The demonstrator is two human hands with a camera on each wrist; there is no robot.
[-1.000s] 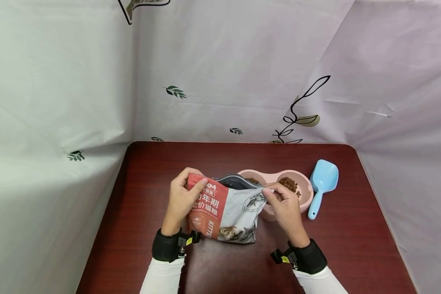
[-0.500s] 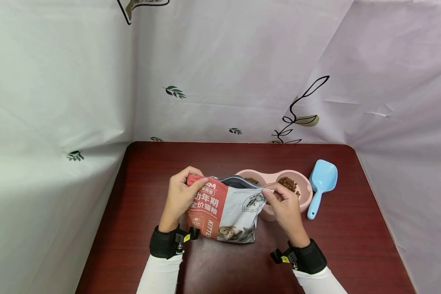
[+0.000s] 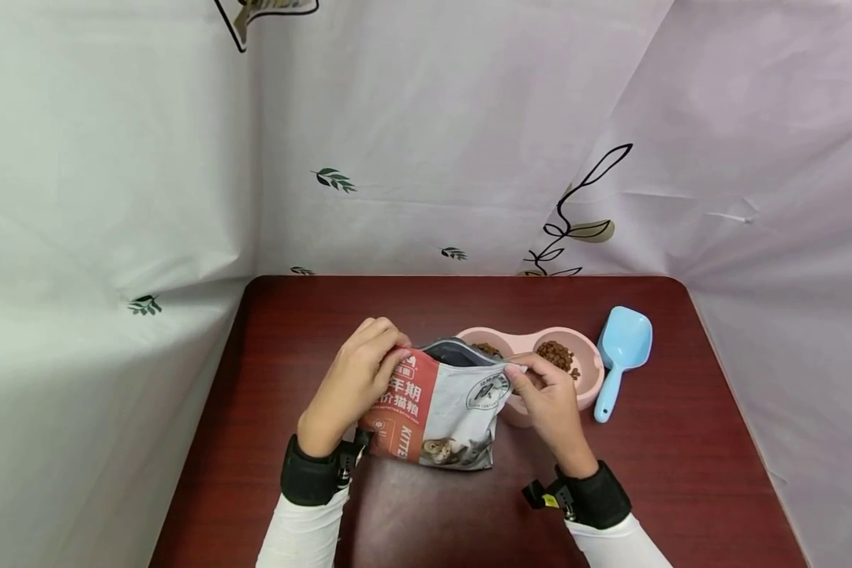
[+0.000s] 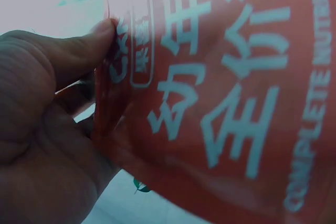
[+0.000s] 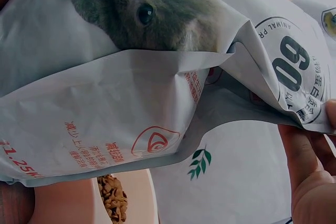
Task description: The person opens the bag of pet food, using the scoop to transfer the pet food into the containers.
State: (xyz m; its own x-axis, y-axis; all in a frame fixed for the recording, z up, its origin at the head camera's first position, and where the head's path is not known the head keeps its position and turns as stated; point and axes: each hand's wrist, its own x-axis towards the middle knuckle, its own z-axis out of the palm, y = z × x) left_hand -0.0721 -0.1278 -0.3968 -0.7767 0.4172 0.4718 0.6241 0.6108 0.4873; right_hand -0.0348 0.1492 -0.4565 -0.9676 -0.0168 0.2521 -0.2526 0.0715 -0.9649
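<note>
A red and white cat food bag [image 3: 426, 410] with a kitten picture stands on the table, its mouth gaping at the top. My left hand [image 3: 358, 371] pinches the bag's top edge near the left corner, thumb in front and fingers behind. In the left wrist view that thumb presses the red panel of the bag [image 4: 226, 77] close to its rim. At the opposite top corner my right hand [image 3: 550, 394] pinches the white edge between thumb and fingers, also seen in the right wrist view. The bag's inside shows only as dark lining.
Behind the bag sits a pink double bowl [image 3: 521, 341], brown kibble [image 3: 555, 355] in both hollows; the bag partly covers it. A light blue scoop [image 3: 625, 347] lies to its right on the dark red table [image 3: 312, 308]. Pale patterned cloth [image 3: 426, 142] hangs behind.
My left hand has shifted inward along the bag's top edge, toward the right, its fingers now covering the left corner. My right hand and the bag have hardly moved.
</note>
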